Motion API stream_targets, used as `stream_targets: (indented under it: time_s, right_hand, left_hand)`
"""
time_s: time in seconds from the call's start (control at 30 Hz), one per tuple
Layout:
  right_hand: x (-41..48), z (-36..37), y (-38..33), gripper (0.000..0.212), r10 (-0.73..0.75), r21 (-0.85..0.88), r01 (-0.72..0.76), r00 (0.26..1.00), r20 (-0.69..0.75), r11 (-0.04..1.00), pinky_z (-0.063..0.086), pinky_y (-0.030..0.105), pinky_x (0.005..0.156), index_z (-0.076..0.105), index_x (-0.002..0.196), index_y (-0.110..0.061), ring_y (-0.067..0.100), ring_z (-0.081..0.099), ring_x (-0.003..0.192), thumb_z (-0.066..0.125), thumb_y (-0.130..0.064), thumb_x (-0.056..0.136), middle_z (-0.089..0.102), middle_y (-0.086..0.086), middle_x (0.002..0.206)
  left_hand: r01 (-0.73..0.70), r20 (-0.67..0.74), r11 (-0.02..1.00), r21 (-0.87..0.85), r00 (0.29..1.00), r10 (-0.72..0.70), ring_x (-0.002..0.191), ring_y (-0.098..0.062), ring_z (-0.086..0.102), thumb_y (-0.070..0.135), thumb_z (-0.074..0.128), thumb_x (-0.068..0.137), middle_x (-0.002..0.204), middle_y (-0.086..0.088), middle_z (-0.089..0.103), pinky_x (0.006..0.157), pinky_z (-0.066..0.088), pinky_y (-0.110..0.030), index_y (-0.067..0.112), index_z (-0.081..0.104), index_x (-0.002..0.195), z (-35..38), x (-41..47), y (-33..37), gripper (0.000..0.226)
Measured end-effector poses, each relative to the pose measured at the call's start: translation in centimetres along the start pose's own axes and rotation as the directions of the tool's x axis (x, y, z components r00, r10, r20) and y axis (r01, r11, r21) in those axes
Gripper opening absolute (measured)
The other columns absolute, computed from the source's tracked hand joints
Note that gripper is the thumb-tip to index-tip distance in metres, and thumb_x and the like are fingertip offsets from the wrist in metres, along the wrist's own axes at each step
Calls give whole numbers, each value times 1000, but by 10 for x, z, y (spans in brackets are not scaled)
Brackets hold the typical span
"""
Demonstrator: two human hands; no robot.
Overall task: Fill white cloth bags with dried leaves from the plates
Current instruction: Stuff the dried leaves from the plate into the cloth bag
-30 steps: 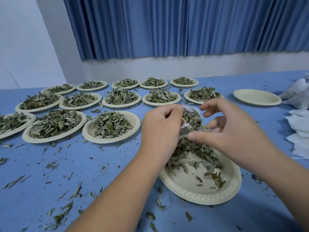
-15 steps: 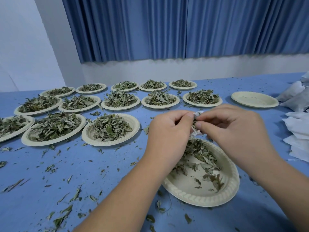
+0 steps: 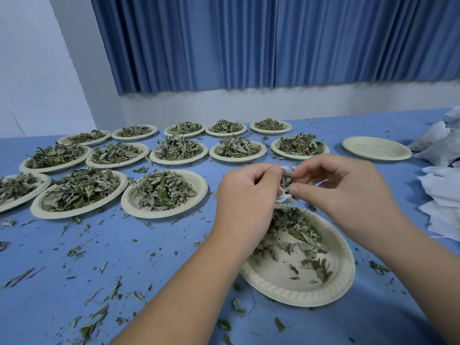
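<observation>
Hands drawn closer together above the near plate [image 3: 298, 288]. The left hand [image 3: 246, 192] pinches the white cloth bag [image 3: 288, 169] at its mouth. The right hand [image 3: 343, 190], spread a second ago, now has its fingers curled, pushing a tuft of dried leaves [image 3: 285, 181] in. Probably one pinch loaded; leaves remain on the plate.

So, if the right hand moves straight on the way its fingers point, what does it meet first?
The right hand points left: first the white cloth bag it pinches, then probably the left hand.
</observation>
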State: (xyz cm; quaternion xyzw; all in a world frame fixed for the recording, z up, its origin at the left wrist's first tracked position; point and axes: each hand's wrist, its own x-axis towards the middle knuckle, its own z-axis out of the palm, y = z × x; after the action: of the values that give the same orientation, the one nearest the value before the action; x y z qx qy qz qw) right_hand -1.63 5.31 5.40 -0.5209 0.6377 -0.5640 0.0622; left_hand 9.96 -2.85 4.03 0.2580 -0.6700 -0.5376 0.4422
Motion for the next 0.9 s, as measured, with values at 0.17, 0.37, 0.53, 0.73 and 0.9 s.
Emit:
stream_targets:
  time_s: [0.17,0.37,0.53,0.73,0.9]
  right_hand:
    - [7,-7,7,46,233,43,-235,971,58,971,48,24,55,65,98,-29,10,60,59,83,-37,56,63,-7,90]
    - [10,1,8,10,317,150,-341,934,164,928,50,23,44,70,79,-10,12,59,46,71,-1,76,65,2,64]
    - [12,11,10,12,329,-76,-325,943,50,943,46,26,39,61,71,-11,15,55,37,60,-1,78,60,1,53]
    - [9,2,11,10,334,70,-362,907,257,929,58,30,61,69,92,-11,17,68,67,68,-10,82,69,13,90]
    - [7,-10,9,12,307,221,-391,891,336,893,55,22,60,73,96,-15,18,70,73,63,-14,89,72,12,94]
  left_hand:
    - [28,55,998,-54,998,-25,40,-3,41,24,60,92,54,13,56,47,31,-21,28,76,81,-2,-1,1,20]
    - [23,153,997,-76,988,-11,38,1,43,16,60,93,51,12,55,41,32,-8,24,78,80,1,-5,5,24]
    - [45,211,994,-103,977,-22,31,0,42,9,57,94,49,8,51,36,30,-8,18,76,77,6,-10,6,27]
    - [-6,75,1000,-10,997,7,37,1,42,15,56,94,49,14,54,39,30,-10,30,77,74,3,-6,4,33]
    - [-17,4,1000,26,1000,16,40,-1,42,23,59,93,52,15,56,44,31,-18,35,76,77,0,-5,3,26]
